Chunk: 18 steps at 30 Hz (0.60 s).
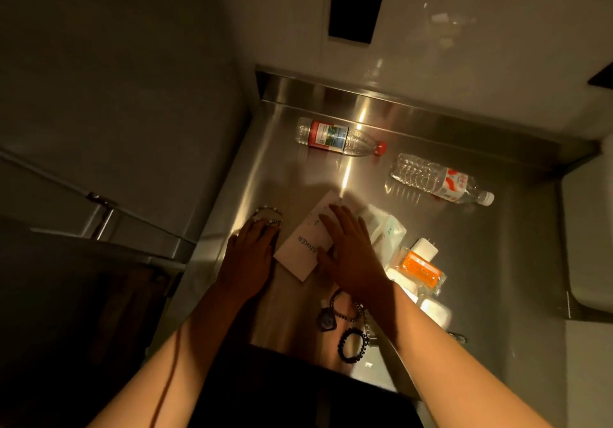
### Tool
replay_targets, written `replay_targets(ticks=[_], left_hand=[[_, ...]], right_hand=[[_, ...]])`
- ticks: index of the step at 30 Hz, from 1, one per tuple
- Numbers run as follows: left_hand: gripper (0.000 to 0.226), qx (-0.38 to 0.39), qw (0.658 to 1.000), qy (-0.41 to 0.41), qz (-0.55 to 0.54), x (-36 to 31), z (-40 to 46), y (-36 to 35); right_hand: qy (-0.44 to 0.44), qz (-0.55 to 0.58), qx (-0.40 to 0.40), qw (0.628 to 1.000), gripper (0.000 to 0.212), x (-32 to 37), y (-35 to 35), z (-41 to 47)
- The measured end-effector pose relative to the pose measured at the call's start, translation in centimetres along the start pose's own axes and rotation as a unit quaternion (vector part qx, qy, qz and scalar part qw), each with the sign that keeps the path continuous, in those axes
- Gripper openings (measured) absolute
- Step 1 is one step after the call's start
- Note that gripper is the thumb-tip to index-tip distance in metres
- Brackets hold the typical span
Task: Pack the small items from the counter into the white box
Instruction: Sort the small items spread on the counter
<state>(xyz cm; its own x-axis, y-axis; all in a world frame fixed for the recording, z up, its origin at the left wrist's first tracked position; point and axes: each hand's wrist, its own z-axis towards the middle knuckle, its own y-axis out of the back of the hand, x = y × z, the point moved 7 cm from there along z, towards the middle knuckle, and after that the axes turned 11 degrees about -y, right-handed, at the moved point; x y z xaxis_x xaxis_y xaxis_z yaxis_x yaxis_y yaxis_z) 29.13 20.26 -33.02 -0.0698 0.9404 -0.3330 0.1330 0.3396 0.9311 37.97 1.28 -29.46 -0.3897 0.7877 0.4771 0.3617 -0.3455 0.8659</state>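
Both hands flat: left hand (pixel 249 255) beside white box (pixel 306 245), right hand (pixel 351 255) on it.

obstacles around your white box (pixel 300 248): bead bracelet (pixel 268 217) at 10 o'clock, packets (pixel 421 268) at 3, two bottles (pixel 341 138) lying at 12–2; bare steel counter (pixel 282 175) between box and bottles.

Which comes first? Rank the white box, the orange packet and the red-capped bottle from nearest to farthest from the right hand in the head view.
1. white box, under the right hand
2. orange packet, to its right
3. red-capped bottle, lying far back on the counter
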Motion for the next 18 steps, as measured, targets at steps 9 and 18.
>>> replay_targets(ticks=[9,18], left_hand=[[0.058,-0.028,0.996,0.07,-0.036,-3.2,-8.9,-1.4],[0.059,-0.011,0.997,0.075,-0.032,-9.2,-13.2,-4.9]], right_hand=[[0.069,-0.059,0.094,0.991,0.059,2.7,-3.4,-2.7],[0.116,-0.079,0.078,0.987,0.05,2.0,-3.6,-1.9]])
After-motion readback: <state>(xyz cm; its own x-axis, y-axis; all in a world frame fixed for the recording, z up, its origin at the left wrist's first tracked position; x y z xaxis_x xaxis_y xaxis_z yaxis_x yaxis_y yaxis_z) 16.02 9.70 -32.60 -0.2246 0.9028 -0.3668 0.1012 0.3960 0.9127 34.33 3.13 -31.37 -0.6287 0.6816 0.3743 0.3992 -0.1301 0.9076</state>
